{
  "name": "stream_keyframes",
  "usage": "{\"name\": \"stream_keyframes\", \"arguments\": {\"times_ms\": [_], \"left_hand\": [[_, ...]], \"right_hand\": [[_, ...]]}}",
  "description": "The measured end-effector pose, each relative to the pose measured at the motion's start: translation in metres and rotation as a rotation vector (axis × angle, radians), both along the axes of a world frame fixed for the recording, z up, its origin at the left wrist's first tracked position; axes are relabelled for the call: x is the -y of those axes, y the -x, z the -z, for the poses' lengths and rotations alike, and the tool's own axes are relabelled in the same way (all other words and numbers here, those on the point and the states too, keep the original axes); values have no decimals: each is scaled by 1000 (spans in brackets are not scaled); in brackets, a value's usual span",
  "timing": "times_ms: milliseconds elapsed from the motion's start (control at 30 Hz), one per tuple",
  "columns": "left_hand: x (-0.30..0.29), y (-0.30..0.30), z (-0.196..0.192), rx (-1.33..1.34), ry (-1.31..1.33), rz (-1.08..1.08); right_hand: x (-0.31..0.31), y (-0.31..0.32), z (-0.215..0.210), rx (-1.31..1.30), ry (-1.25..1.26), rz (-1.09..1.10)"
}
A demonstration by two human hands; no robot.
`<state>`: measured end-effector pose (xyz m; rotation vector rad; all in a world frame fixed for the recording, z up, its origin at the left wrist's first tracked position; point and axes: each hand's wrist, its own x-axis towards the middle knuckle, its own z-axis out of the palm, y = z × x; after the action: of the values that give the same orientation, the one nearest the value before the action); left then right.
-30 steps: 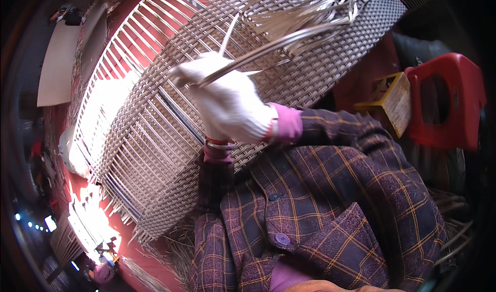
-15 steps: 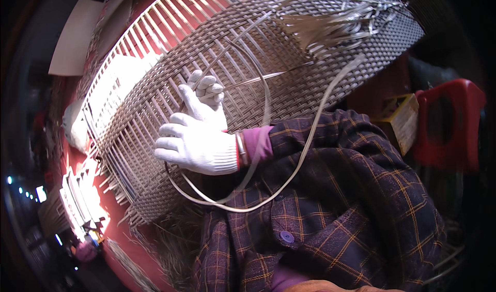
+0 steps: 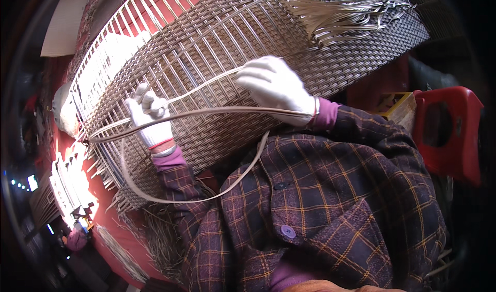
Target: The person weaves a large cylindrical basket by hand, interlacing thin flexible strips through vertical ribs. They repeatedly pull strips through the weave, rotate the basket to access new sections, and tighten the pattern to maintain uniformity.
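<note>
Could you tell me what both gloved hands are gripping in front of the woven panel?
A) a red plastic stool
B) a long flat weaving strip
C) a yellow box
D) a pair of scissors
B: the left hand and right hand each grip the long pale strip, which runs between them across the woven panel and loops below.

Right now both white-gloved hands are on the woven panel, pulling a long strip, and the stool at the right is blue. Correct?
Not quite: the head view shows the stool is red. The left hand and right hand do hold the strip against the woven panel.
</note>
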<state>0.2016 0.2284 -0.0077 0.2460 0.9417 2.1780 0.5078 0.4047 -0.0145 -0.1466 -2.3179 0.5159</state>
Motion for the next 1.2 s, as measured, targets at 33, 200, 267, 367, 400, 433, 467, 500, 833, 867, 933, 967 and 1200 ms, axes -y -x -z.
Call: {"name": "stream_keyframes", "arguments": {"times_ms": [33, 200, 267, 367, 400, 433, 467, 500, 833, 867, 933, 967, 1200], "left_hand": [[6, 5, 1, 57, -11, -9], [26, 20, 4, 56, -100, 114], [32, 23, 3, 123, -157, 134], [40, 30, -2, 106, -50, -16], [43, 32, -4, 104, -30, -50], [46, 34, -5, 48, 26, -69], [50, 37, -7, 66, 6, -67], [55, 39, -9, 75, -1, -56], [100, 48, -25, 223, -16, -100], [104, 51, -27, 244, 5, -163], [112, 55, -29, 235, 13, -204], [116, 57, -28, 259, -29, -208], [134, 59, -16, 191, -33, -235]], "right_hand": [[-12, -9, 1, -18, -43, 80], [-49, -36, 4, 261, 26, 199], [-53, -31, 3, 274, 39, 113], [-59, -12, -2, 224, 156, -7], [-62, -2, -5, 208, 143, -28], [-67, 8, -7, 192, 139, -44], [-72, 18, -10, 176, 139, -70], [-78, 31, -12, 152, 62, -54], [-95, 116, -29, 312, -81, -385], [-90, 120, -31, 240, -85, -412], [-84, 125, -36, 284, 19, -442], [-82, 127, -39, 341, 62, -437], [-77, 138, -58, 499, 319, -492]]}}
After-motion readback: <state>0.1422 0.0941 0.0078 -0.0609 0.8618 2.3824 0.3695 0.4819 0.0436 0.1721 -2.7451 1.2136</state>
